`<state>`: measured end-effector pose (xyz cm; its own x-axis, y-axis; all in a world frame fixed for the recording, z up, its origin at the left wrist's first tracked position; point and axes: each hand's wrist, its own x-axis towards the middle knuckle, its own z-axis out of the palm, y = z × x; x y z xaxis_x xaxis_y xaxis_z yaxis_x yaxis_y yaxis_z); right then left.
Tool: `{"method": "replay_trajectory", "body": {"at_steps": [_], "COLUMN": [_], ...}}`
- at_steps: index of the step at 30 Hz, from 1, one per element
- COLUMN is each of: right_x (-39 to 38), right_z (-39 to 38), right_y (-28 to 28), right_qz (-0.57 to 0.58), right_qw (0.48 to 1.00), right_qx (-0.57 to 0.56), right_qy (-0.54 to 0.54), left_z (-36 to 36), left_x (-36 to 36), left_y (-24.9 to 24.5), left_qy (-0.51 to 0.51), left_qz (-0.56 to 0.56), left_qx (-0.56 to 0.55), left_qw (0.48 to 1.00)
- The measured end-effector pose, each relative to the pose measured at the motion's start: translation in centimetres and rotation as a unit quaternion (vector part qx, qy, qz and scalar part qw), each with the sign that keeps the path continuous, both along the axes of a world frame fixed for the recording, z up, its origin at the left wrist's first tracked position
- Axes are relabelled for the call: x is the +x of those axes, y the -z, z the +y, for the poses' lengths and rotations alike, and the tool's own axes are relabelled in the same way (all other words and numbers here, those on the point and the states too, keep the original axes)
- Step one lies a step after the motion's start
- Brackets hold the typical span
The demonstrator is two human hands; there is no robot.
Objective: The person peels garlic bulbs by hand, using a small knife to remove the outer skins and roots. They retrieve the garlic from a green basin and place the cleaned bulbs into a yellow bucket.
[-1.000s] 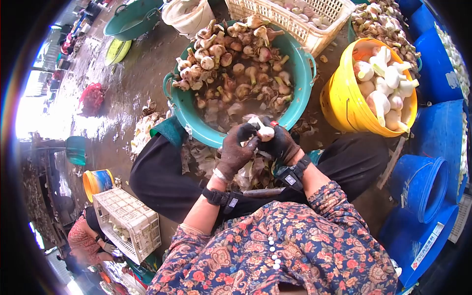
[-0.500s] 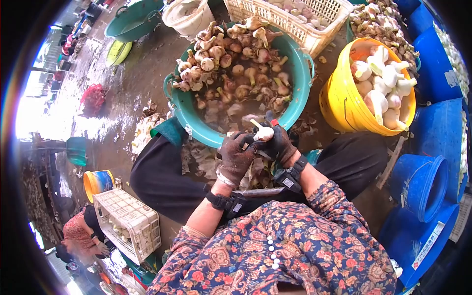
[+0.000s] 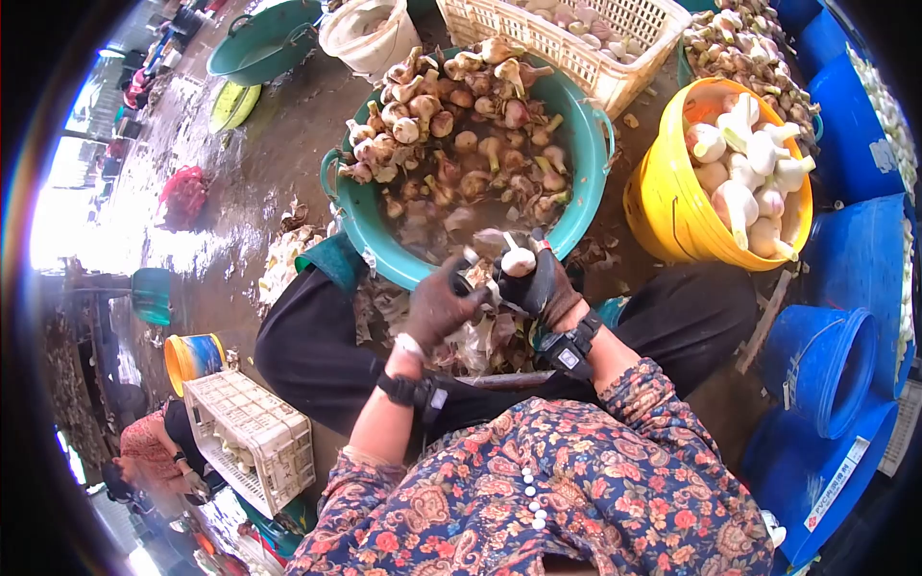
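My right hand (image 3: 540, 285), in a dark glove, is closed around a white garlic bulb (image 3: 519, 261) with its stem pointing up. A small red spot shows by the fingertips of that hand; I cannot make out what it is. My left hand (image 3: 440, 305), also gloved, is apart from the bulb to its left, with thumb and fingers spread and slightly blurred. Pale bits, perhaps peel, show near its fingertips. Just beyond both hands stands a teal tub (image 3: 357, 227) holding murky water and many unpeeled garlic bulbs (image 3: 406, 130). Loose peel (image 3: 471, 348) lies between my legs.
At the right is a yellow bucket (image 3: 656, 197) of peeled garlic, with blue buckets (image 3: 816, 370) behind it. A cream crate (image 3: 576, 67) stands beyond the tub, beside a white bucket (image 3: 370, 43). Another person (image 3: 158, 446) works at lower left near a crate (image 3: 254, 422).
My left hand has pulled away from the garlic bulb, leftward and toward me. The bulb stays in my right hand, its stem now more upright.
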<state>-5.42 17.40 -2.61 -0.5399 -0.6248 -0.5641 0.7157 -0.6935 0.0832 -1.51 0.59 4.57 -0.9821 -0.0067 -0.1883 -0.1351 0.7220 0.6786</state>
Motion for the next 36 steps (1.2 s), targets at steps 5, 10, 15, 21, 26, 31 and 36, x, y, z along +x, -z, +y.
{"method": "replay_trajectory", "body": {"at_steps": [5, 10, 15, 21, 26, 31, 36], "right_x": [1.3, -6.3, -6.9, -4.0, -3.6, -2.6, -2.8], "right_z": [1.6, 3.6, 6.2, 3.0, 1.1, 1.4, 2.4], "right_y": [4.8, -10.4, -7.5, 0.1, 1.1, -1.2, 1.4], "right_qz": [0.584, 0.313, 0.238, 0.222, 0.394, 0.448, 0.491], "right_qw": [0.695, 0.921, 0.955, 0.817, 0.640, 0.595, 0.583], "right_qx": [0.410, 0.164, 0.172, 0.526, 0.647, 0.667, 0.645], "right_qy": [-0.080, 0.162, 0.050, -0.083, -0.129, -0.036, -0.058], "left_z": [-5.1, -3.4, -0.9, -1.2, -0.4, 0.0, 0.8], "left_x": [-6.8, -14.1, -19.8, -16.7, -10.9, -8.6, -5.5], "left_y": [7.7, 12.0, 15.0, 15.8, 7.3, 0.6, -1.4], "left_qy": [-0.055, -0.077, 0.031, 0.032, 0.109, 0.198, 0.218], "left_qz": [-0.182, -0.064, -0.117, -0.121, -0.135, -0.197, -0.194], "left_qx": [-0.021, -0.104, -0.102, 0.207, 0.276, 0.230, 0.291], "left_qw": [0.982, 0.990, 0.987, 0.970, 0.945, 0.932, 0.911]}}
